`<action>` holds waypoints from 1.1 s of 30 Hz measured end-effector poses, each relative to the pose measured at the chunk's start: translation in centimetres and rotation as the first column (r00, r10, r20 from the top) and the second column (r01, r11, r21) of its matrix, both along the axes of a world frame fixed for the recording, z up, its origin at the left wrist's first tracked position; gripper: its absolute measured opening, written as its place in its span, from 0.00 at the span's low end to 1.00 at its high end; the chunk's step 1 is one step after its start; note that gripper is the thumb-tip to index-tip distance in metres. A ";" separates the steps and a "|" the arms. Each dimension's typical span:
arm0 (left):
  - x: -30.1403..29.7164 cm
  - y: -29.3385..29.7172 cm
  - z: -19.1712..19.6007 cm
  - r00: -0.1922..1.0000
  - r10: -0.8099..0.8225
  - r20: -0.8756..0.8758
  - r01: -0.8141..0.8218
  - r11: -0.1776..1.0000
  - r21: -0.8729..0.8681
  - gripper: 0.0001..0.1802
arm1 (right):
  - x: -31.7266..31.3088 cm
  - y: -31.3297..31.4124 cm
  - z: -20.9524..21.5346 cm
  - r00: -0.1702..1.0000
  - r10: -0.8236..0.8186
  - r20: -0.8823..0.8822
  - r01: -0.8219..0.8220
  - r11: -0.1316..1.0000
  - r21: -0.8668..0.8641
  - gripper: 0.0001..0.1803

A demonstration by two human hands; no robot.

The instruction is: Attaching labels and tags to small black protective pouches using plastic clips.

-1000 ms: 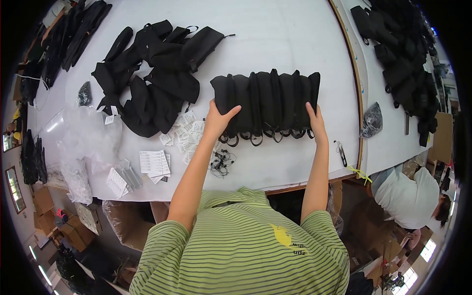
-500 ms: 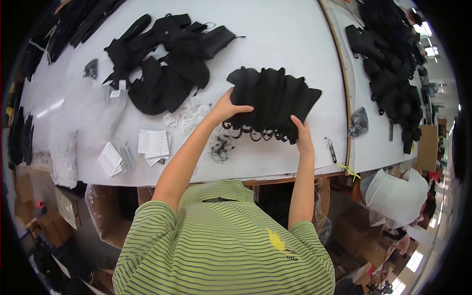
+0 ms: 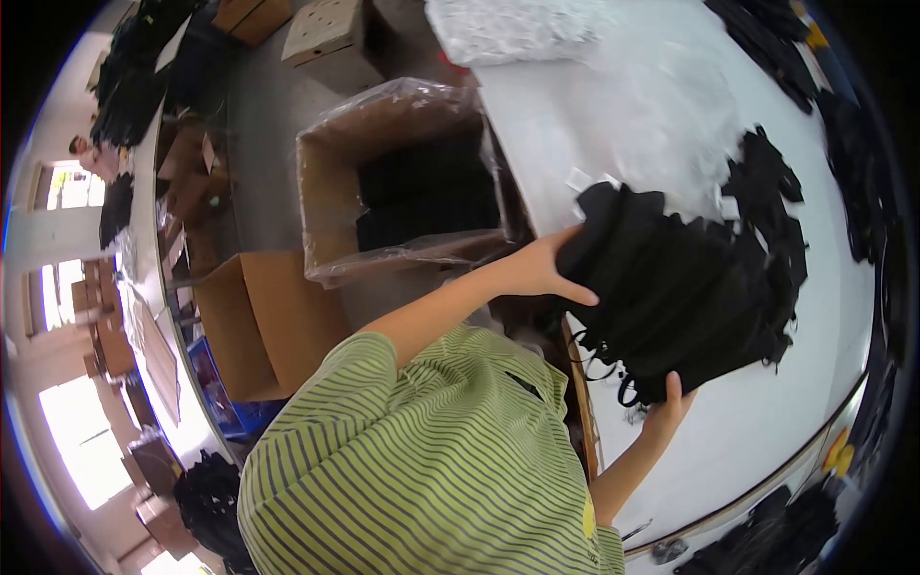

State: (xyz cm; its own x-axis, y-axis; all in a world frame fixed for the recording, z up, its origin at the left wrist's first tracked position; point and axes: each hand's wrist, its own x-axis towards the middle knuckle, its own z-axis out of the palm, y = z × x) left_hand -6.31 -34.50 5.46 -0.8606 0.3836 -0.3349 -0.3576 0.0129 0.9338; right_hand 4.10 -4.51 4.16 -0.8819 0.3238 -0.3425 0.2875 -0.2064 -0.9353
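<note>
Off to the left, an open cardboard box lined with clear plastic film [image 3: 402, 182], already part-filled with dark folded goods. Further right, left hand [image 3: 539, 271] pressed flat against the near end of a stacked bundle of black fabric pieces with dangling loops [image 3: 685, 297], right hand [image 3: 668, 412] cupped under its lower edge. Bundle gathered and lifted clear of the white worktable [image 3: 767, 450], apparently not yet boxed; more black pieces [image 3: 767, 192] left on the table beyond

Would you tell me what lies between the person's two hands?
In the head view, the stack of black fabric pieces fills the stretch between the left hand and right hand.
</note>
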 end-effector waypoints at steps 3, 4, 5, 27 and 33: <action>1.0 -11.6 -1.9 0.954 0.222 0.203 -0.230 0.973 0.019 0.49 | -5.3 -11.1 0.3 0.967 0.235 0.102 -0.238 0.971 0.021 0.39; 1.5 -15.7 -3.2 0.911 0.305 0.276 -0.321 0.947 0.015 0.49 | -7.7 -15.6 0.0 0.922 0.345 0.174 -0.356 0.934 0.035 0.39; 2.4 -20.0 -5.6 0.872 0.386 0.300 -0.389 0.920 -0.054 0.47 | -9.9 -21.8 0.8 0.919 0.324 0.223 -0.300 0.944 -0.134 0.41; -0.4 -59.9 -63.4 0.544 0.765 -0.344 -0.608 0.078 -0.790 0.39 | -26.1 -66.4 -64.9 0.627 0.746 0.226 -0.761 0.523 0.385 0.55; -0.6 -56.1 -62.3 0.792 0.266 -0.549 -0.545 -0.098 -0.833 0.29 | -24.8 -67.5 -61.0 0.504 0.791 0.346 -0.752 0.206 0.627 0.40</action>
